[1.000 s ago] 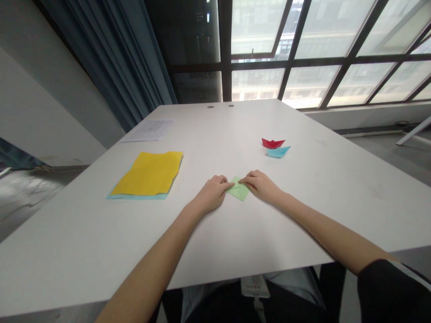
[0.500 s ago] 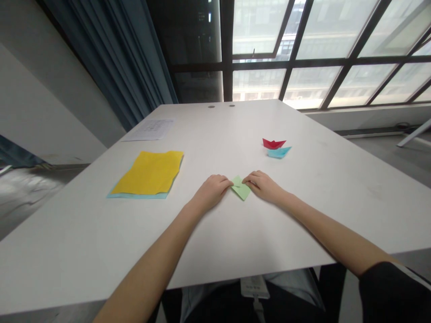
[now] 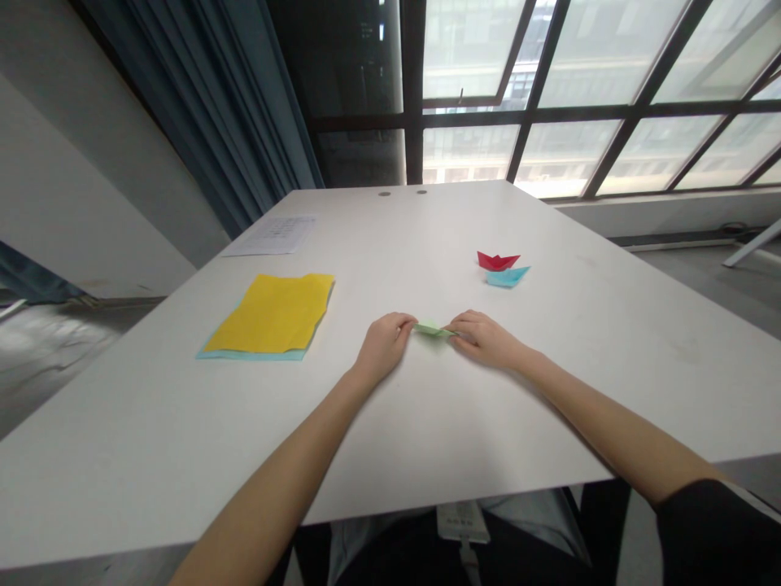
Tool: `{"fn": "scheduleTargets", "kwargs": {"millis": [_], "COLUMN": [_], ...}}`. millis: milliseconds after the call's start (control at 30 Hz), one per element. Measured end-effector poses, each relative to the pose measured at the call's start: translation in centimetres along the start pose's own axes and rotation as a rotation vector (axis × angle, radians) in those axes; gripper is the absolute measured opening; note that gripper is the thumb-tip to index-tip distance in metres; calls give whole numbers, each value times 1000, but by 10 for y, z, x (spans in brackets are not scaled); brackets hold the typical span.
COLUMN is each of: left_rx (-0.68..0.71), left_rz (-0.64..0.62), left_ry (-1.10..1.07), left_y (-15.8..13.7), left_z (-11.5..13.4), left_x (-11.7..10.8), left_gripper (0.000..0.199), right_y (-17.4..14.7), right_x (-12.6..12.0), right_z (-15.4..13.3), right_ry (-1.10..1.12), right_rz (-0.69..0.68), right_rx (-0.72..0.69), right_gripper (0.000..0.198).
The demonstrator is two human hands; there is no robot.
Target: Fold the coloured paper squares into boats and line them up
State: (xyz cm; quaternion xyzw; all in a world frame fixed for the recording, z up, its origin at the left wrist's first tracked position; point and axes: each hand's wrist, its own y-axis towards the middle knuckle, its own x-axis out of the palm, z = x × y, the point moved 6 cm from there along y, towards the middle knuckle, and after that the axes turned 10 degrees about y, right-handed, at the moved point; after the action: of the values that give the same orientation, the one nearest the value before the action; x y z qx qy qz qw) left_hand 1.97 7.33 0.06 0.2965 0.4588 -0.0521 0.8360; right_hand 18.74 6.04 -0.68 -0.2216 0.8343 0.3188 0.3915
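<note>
A small piece of folded light green paper (image 3: 430, 329) is held between my two hands, just above the white table (image 3: 390, 423). Its left corner is pinched by my left hand (image 3: 386, 340), thumb against fingers. My right hand (image 3: 479, 336) grips the right corner, its fingers curled with the fingertips on the paper. Seen nearly edge-on, the paper looks like a thin strip, so its folds are hard to make out. Beyond my right hand sit a red paper boat (image 3: 497, 261) and, touching or very near it, a light blue paper boat (image 3: 508, 277).
To the left lies a stack of yellow paper sheets (image 3: 272, 313) over light blue ones (image 3: 253, 355). A printed sheet (image 3: 272, 235) rests near the table's far left edge. Blue curtains (image 3: 225, 106) and windows (image 3: 476, 150) stand behind the table.
The green paper lay almost flat as a diamond, and is now lifted and tilted to nearly edge-on. My left hand has risen slightly; both hands keep hold of it.
</note>
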Motion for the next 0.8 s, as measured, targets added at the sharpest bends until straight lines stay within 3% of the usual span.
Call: {"fn": "scheduleTargets", "kwargs": {"millis": [167, 333, 433, 567, 800], "left_rx": [-56, -186, -181, -56, 51], "left_rz": [65, -27, -96, -151, -136], "left_ry": [-109, -218, -146, 57, 74], "left_y": [0, -2, -3, -2, -2], "left_z": [5, -4, -8, -4, 1], "left_x": [-8, 4, 12, 19, 25], "left_gripper": [14, 13, 12, 10, 10], "right_y": [0, -1, -2, -1, -1], "right_x": [-13, -6, -3, 3, 8], "right_z": [11, 22, 22, 17, 12], "right_ry": [203, 391, 257, 59, 107], "right_rz": [226, 212, 179, 121, 122], "right_rx": [210, 355, 346, 241, 174], "right_gripper": [18, 20, 16, 9, 17]}}
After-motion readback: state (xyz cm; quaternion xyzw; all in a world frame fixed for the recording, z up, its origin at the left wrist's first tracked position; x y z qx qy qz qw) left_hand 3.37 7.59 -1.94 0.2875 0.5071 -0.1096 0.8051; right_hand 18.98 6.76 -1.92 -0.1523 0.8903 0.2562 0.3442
